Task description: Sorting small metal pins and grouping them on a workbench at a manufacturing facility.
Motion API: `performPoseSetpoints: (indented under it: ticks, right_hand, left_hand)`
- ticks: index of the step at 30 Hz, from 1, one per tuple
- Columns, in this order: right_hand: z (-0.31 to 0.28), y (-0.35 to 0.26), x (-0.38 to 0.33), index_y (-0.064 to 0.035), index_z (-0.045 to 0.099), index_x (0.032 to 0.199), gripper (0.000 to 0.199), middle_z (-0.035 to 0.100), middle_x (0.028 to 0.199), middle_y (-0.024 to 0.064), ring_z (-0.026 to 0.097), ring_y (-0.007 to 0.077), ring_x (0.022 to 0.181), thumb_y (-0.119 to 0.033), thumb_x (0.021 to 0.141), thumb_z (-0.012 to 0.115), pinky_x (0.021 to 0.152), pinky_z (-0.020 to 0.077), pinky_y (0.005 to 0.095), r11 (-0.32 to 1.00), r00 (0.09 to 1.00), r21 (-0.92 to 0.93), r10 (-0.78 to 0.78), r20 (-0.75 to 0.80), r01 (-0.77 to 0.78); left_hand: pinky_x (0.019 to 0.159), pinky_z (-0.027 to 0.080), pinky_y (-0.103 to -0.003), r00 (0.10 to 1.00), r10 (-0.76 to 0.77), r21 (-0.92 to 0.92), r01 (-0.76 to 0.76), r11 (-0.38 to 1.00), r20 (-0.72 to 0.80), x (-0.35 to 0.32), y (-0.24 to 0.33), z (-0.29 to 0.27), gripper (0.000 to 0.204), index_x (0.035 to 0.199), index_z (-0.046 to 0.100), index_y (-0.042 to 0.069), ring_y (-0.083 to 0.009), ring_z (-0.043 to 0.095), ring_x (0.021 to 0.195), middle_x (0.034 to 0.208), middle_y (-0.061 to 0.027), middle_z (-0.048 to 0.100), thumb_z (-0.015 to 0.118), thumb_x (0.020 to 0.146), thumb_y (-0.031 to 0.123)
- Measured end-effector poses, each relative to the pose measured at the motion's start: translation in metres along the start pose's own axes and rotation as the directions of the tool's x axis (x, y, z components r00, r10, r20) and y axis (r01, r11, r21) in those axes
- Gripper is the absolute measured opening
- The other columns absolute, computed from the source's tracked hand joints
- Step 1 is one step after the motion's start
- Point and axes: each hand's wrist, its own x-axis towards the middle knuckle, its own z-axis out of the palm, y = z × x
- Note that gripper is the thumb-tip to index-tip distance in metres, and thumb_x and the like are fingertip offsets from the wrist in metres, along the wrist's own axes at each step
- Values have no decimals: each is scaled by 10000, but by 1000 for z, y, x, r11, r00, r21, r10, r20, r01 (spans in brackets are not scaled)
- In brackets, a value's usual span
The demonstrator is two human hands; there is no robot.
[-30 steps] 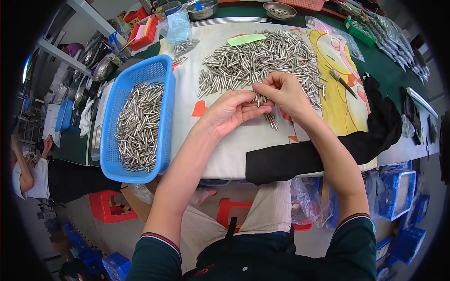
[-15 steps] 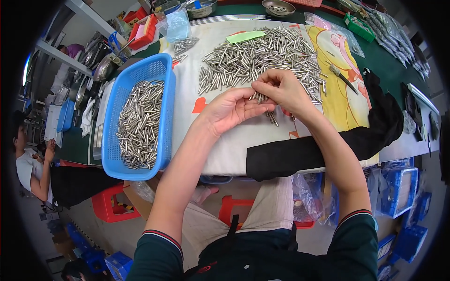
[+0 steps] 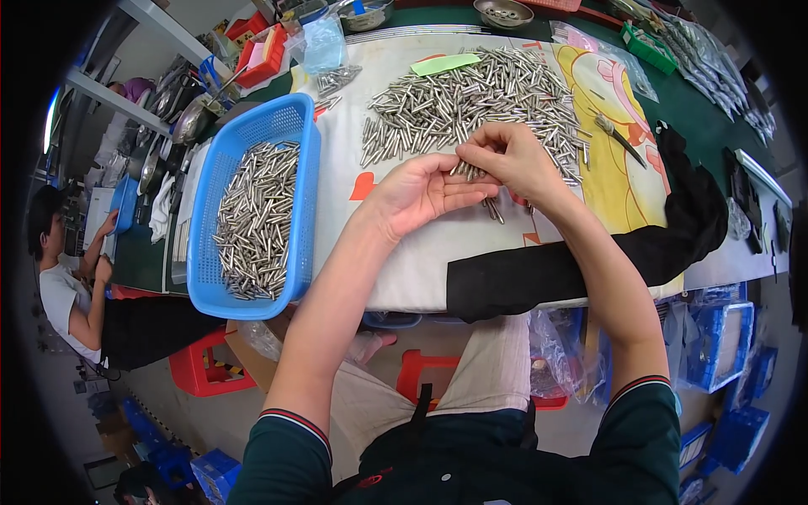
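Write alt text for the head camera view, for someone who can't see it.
A person's left hand and right hand hold a few small metal pins beside a loose pile of pins on a cloth-covered table; a blue basket at left holds more.

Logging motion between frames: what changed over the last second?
Little changed. The left hand and right hand stay together over the loose pile of small silver metal pins, a few pins between them. The blue plastic basket of pins is unmoved.

1. Small silver metal pins [image 3: 471,172], a few lying side by side, bunched between the fingers.
2. Loose pin pile [image 3: 463,101], heaped crisscross on the white cloth, just beyond.
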Motion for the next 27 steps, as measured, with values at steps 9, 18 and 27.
performPoseSetpoints:
  ticks: [9,18,27]
  right_hand:
    - [3,0,0,27,637,811,290,537,612,-10,451,41,556,-260,853,626,487,359,218,1000,998,13,15,-62,-14]
    - [1,11,9,15,625,754,213,549,602,55,484,126,537,-176,847,613,507,388,278,954,801,-109,-293,-521,278]
    - [-19,22,23,-65,587,681,125,528,666,43,531,224,656,-124,746,676,553,437,335,587,445,-703,-796,-411,401]
  left_hand:
    - [888,520,-414,1000,1,-68,-1,998,7,1,2,-1,347,1141,399,-158,-440,558,1042,1123,-368,503,374,911,100]
    - [751,537,-294,996,91,178,-86,980,-19,-2,2,-5,319,1130,486,-83,-238,622,868,1012,-209,599,416,951,171]
    - [522,299,-185,797,598,828,-277,488,-85,-59,-21,45,161,958,538,27,-25,342,596,709,34,432,420,967,135]
